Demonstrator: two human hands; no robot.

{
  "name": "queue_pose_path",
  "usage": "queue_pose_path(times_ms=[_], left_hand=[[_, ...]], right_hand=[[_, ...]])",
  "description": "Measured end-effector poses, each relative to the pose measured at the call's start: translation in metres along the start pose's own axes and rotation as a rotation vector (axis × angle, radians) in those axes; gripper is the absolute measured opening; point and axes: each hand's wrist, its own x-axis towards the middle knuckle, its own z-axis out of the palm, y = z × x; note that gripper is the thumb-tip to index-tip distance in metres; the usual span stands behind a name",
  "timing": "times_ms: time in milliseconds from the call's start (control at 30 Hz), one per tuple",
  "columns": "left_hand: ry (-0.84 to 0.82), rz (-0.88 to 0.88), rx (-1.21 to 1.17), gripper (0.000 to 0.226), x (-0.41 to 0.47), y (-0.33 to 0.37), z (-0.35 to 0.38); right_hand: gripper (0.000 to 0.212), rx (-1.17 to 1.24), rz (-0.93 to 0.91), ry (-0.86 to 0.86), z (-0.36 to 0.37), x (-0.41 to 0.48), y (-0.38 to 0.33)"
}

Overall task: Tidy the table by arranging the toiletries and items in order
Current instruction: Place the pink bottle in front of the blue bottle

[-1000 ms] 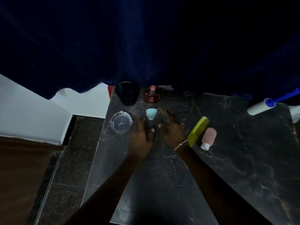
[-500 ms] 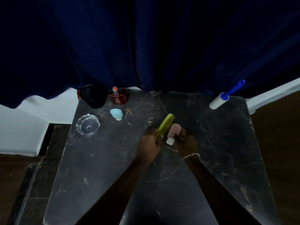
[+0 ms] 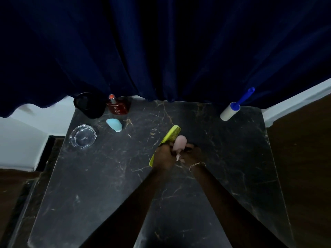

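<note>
Head view: left hand [image 3: 163,156] grips the green comb [image 3: 169,138], long axis toward 1 o'clock; right hand [image 3: 190,153] holds the pink bottle [image 3: 179,144], just beside it at 3 o'clock, mid-worktop [image 3: 107,176].

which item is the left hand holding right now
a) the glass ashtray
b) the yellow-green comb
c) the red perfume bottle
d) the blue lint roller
b: the left hand is closed around the yellow-green comb, whose toothed end sticks out past the fingers, while the lint roller, the ashtray and the perfume bottle sit untouched on the table.
</note>
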Motion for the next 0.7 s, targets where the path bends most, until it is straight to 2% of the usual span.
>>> queue_pose_path(times_ms=[100,300,467,700], left_hand=[[0.014,-0.014,-0.09,0.033,-0.005,-0.002,-0.007],[0.073,-0.02,-0.222,0.035,-0.01,-0.021,-0.042],[0.205,-0.013,-0.264,0.02,-0.014,-0.051,-0.088],[0.292,0.033,-0.258,0.018,-0.011,-0.099,-0.154]], right_hand=[[0.038,0.03,-0.036,-0.015,-0.001,-0.006,-0.005],[0.026,-0.125,-0.237,-0.061,0.02,-0.027,-0.036],[0.026,-0.159,-0.368,-0.1,0.069,-0.046,-0.061],[0.032,-0.206,-0.477,-0.156,0.146,-0.069,-0.091]])
